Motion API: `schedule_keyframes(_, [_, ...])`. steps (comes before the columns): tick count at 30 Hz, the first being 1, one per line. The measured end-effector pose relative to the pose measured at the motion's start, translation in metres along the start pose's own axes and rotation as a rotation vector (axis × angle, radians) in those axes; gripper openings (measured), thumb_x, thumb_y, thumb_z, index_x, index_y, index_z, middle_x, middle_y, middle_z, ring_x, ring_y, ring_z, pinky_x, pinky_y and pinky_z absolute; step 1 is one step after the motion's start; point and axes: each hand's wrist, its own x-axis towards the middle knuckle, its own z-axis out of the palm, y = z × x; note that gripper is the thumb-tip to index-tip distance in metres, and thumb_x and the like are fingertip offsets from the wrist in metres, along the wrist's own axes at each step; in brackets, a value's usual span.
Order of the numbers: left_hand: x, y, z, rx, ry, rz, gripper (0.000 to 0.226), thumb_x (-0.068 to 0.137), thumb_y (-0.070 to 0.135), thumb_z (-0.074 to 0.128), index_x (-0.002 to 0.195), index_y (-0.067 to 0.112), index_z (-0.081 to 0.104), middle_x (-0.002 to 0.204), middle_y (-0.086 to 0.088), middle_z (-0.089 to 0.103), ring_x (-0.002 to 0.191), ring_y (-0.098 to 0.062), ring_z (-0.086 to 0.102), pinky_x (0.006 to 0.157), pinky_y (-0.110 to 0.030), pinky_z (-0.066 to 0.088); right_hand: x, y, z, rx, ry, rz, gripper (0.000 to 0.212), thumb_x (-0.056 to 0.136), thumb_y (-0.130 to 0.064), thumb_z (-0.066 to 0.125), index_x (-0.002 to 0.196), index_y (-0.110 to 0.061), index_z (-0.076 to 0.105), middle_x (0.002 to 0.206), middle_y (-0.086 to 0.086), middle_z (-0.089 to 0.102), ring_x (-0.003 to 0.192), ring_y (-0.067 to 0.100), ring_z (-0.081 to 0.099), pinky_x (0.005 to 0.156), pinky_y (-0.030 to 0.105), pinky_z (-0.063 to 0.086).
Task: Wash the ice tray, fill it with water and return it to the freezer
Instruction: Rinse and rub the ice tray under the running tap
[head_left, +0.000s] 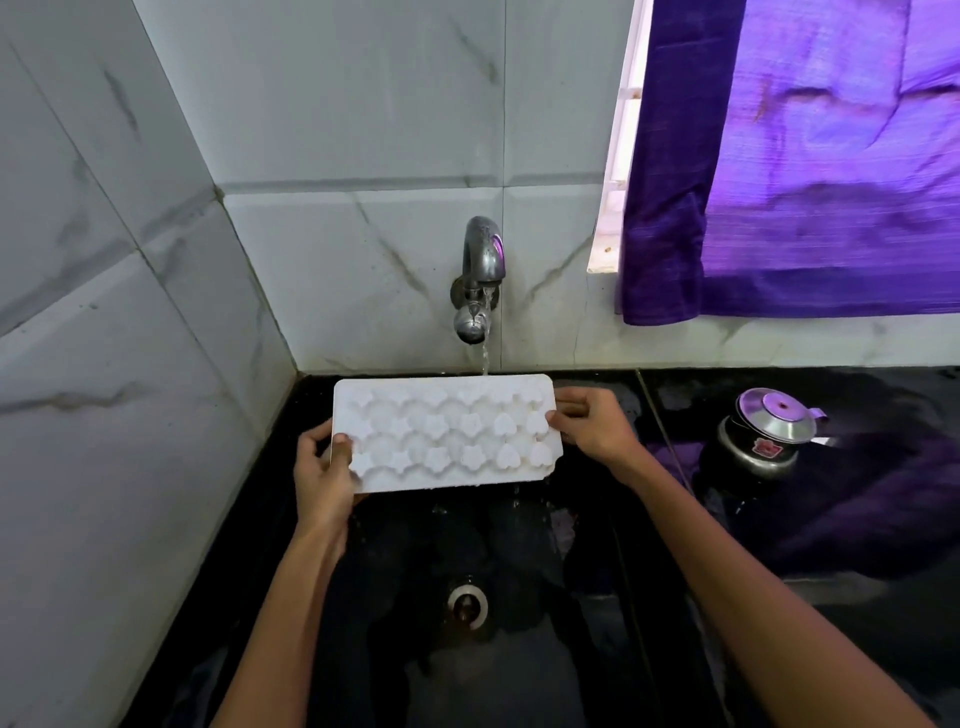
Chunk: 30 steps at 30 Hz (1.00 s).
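**Ice tray held under the running tap**

The left hand (323, 470) grips the left short end of the ice tray (448, 432), thumb curled over the top face and the fingers wrapped beneath the edge. The right hand (592, 423) pinches the right short end, its fingertips bent onto the rim beside the last row of moulds. Both forearms reach in from the near side.

The tray is white, with rows of star- and heart-shaped hollows facing up, and it is tilted so that its far long edge sits higher than the near one. It hangs above the black sink (363, 597), touching nothing but the hands. Drops fall from its near edge.

Right behind the tray's far edge a thin stream of water (484, 358) runs down from the metal tap (480, 278) fixed to the grey marbled wall tiles (363, 130). Below, the round drain (468, 606) shows in the wet sink floor.

To the right, on the dark table (857, 597), stands a small steel kettle (763, 434) with its lid on, well apart from the tray. Above it a purple curtain (810, 156) hangs over the window.
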Motion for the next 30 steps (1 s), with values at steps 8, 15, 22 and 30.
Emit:
schedule_keyframes(8, [-0.011, -0.018, -0.022, 0.232, -0.119, 0.041, 0.015, 0.096, 0.01, 0.048, 0.083, 0.017, 0.047, 0.082, -0.007, 0.062, 0.077, -0.021, 0.057, 0.073, -0.039, 0.046, -0.033, 0.023, -0.008, 0.013, 0.114, -0.046, 0.026, 0.08, 0.003, 0.069, 0.079, -0.019, 0.057, 0.08, 0.002, 0.069, 0.076, 0.006, 0.067, 0.069, 0.026, 0.058])
schedule_keyframes(15, [-0.04, -0.064, -0.03, -0.157, -0.065, -0.367, 0.024, 0.096, 0.001, 0.037, 0.085, 0.014, 0.053, 0.087, -0.008, 0.057, 0.075, -0.014, 0.055, 0.063, -0.019, 0.047, -0.078, 0.08, 0.011, 0.005, 0.14, 0.004, 0.044, 0.077, 0.024, 0.054, 0.064, -0.015, 0.042, 0.075, -0.003, 0.068, 0.071, -0.005, 0.064, 0.068, 0.02, 0.052])
schedule_keyframes(22, [-0.062, -0.076, -0.038, -0.422, -0.01, -0.65, 0.031, 0.098, 0.026, 0.028, 0.094, 0.009, 0.054, 0.089, -0.011, 0.068, 0.079, -0.021, 0.062, 0.068, -0.034, 0.047, -0.115, 0.104, 0.02, -0.098, 0.126, -0.094, 0.042, 0.065, 0.026, 0.056, 0.06, -0.014, 0.043, 0.08, -0.005, 0.072, 0.081, 0.003, 0.065, 0.071, 0.015, 0.053])
schedule_keyframes(30, [-0.038, -0.041, -0.016, -0.056, -0.054, -0.59, 0.031, 0.1, 0.021, 0.043, 0.121, -0.001, 0.05, 0.104, -0.02, 0.06, 0.102, -0.036, 0.055, 0.081, -0.05, 0.046, -0.082, 0.063, 0.006, -0.501, 0.034, -0.395, 0.024, 0.081, 0.006, 0.049, 0.073, -0.017, 0.046, 0.107, 0.0, 0.061, 0.099, 0.011, 0.054, 0.08, 0.024, 0.041])
